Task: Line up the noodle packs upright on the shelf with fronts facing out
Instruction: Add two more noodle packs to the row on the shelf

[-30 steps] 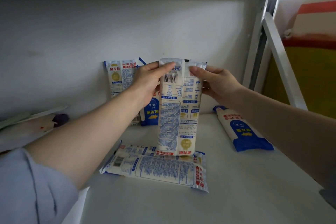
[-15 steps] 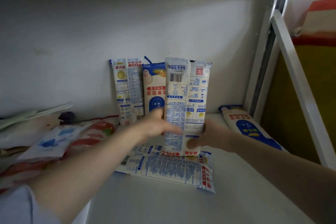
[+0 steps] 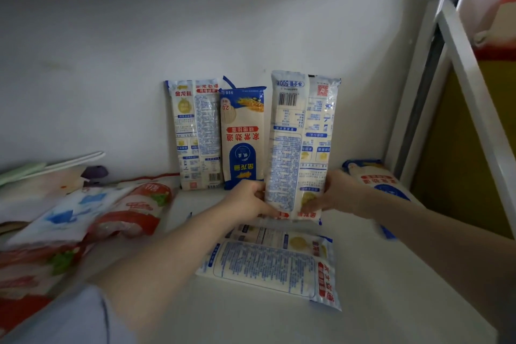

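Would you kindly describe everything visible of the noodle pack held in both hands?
The held noodle pack is a long clear-and-white plastic sleeve with blue print, upright, back panel and barcode facing out, text upside down. The left hand and right hand grip its lower end. It stands right of the blue-front pack, above a flat-lying pack.

Tall noodle pack (image 3: pixel 300 145) upright, back label and barcode outward, two standing packs (image 3: pixel 216 134) against the wall behind, one flat pack (image 3: pixel 275 265) in front, another pack (image 3: pixel 377 181) lying at right
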{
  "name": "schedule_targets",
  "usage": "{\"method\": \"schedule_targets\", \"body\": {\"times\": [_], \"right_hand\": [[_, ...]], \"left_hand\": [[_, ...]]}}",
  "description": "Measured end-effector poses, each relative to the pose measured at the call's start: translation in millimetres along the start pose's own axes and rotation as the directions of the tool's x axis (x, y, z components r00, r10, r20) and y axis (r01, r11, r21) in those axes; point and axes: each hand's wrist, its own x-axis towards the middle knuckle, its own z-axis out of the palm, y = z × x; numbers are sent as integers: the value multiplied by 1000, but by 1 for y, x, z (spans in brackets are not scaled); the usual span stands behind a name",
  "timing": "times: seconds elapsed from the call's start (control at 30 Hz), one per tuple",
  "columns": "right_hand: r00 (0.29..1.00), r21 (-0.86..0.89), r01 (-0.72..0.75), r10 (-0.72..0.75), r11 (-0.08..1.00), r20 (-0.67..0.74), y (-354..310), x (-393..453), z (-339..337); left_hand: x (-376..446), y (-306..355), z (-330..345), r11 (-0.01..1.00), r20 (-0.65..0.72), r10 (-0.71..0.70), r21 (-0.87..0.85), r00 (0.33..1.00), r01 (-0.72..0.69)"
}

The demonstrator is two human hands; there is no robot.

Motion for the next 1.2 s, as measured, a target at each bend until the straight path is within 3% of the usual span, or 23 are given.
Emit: {"method": "schedule_targets", "body": {"times": [0.33,0.57,0.9,1.2], "right_hand": [[1000,52,-8,9,999,-26,17,65,-12],[998,71,-10,14,997,-61,19,101,-17],[999,101,-19,24,995,-47,24,121,-20],[997,116,-2,11,993,-78,36,121,-20]], "left_hand": [[67,-12,18,996,-153,-82,-54,985,75],[96,-17,20,998,-289,-60,-44,955,49],[101,-27,29,999,-505,13,-31,863,-33],[93,-27,29,995,-568,-6,77,823,60]]}}
